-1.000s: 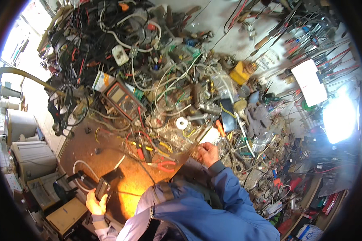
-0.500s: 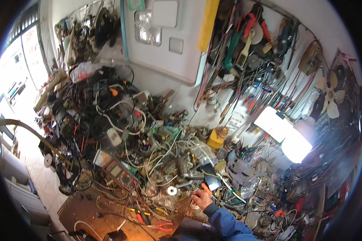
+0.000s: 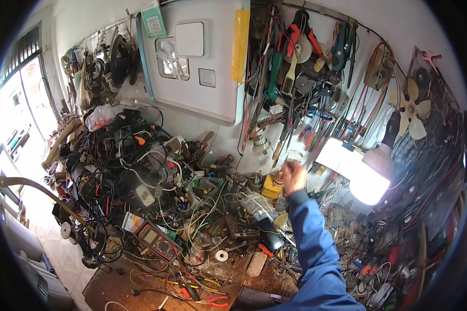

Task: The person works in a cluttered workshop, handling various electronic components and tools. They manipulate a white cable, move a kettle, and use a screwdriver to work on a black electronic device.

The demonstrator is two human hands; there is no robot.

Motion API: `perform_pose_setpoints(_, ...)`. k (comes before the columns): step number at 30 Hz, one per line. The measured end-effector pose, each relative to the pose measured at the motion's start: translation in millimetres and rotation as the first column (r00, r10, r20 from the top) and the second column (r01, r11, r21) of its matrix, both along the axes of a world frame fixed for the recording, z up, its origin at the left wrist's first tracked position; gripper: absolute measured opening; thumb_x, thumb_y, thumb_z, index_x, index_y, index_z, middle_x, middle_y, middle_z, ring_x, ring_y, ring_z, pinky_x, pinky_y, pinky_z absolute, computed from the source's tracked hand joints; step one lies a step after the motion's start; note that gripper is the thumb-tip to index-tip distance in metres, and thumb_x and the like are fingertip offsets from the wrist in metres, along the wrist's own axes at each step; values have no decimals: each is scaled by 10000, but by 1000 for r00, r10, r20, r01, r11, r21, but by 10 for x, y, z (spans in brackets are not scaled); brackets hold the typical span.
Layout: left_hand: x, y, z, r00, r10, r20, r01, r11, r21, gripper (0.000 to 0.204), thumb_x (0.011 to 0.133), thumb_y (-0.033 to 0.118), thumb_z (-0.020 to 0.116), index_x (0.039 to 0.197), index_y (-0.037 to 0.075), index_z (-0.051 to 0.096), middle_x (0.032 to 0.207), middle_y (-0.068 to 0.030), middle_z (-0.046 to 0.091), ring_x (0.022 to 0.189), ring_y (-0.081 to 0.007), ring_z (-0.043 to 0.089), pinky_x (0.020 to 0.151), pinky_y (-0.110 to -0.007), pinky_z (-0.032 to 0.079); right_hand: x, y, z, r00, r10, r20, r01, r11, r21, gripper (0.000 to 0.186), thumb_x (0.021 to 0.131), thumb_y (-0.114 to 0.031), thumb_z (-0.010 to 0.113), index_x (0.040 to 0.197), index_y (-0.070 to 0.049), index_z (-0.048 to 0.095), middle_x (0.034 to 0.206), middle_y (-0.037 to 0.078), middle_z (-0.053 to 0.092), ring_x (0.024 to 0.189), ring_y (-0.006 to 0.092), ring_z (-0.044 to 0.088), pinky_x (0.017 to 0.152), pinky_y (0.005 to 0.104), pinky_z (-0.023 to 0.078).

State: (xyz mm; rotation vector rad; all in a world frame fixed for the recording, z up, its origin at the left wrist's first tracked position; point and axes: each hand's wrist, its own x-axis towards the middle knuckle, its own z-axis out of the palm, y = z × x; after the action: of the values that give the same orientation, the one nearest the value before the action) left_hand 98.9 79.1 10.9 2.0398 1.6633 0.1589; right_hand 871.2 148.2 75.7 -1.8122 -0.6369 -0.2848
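Observation:
My right hand (image 3: 294, 177), in a blue sleeve (image 3: 316, 243), is raised over the back of the bench, close to the wall. Its fingers look curled, and what they hold, if anything, is hidden. Just beside it stands a yellow block-shaped thing (image 3: 271, 187) with a brass-coloured top. Lower on the bench lie an orange-handled tool (image 3: 265, 251), a dark phone-like slab (image 3: 271, 234) and a tan rectangular piece (image 3: 257, 264). A white ring-shaped roll (image 3: 221, 255) rests left of these. My left hand is out of the picture.
A lit lamp (image 3: 369, 185) hangs at the right, near my arm. Tools such as red-handled cutters (image 3: 299, 39) hang on the wall. A heap of black cables (image 3: 124, 155) fills the left. A multimeter (image 3: 153, 239) and red pliers (image 3: 217, 301) lie in front.
My right hand has left the front of the bench and risen up and away toward the wall, arm stretched out. The tan piece is now uncovered. The whole view has shifted slightly.

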Motion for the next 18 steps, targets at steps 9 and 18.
perform_pose_setpoints(9, 27, -33, 5, 994, 26, -106, -24, 999, 27, 430, 851, 319, 722, 1156, 33, 623, 1003, -210, 680, 921, -409, 651, 822, -462, 516, 644, 571, 710, 882, -319, 347, 358, 932, -52, 330, 825, -283, 739, 1087, -86, 697, 1009, 150, 713, 924, 365, 677, 822, 438, 527)
perform_pose_setpoints(18, -110, -4, -216, 999, 16, 40, -16, 1000, 5, 400, 870, 299, 710, 1143, 18, 626, 988, -225, 679, 920, -411, 655, 811, -448, 523, 648, 705, 847, 866, -363, 343, 449, 868, -214, 293, 824, -359, 729, 962, -102, 703, 932, 165, 716, 864, 388, 680, 768, 463, 534)
